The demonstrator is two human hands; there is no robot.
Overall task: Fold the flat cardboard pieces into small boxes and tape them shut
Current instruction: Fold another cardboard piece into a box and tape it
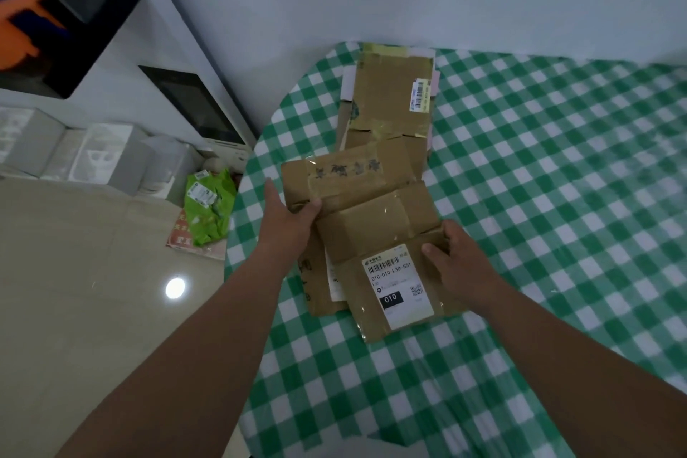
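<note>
Several flattened brown cardboard pieces lie overlapped on a table with a green and white checked cloth [539,167]. The nearest piece [375,234] carries a white shipping label [397,286] marked 010. My left hand [293,219] grips the left edge of a flat piece [334,175] behind it, thumb on top. My right hand [453,260] holds the right edge of the labelled piece, fingers curled round it. A longer flat carton [390,100] with a barcode sticker lies further back.
The table's rounded edge [238,271] runs down the left, with tiled floor beyond. A green bag [208,208] and white boxes [96,156] sit on the floor by the wall. Open cloth stretches to the right.
</note>
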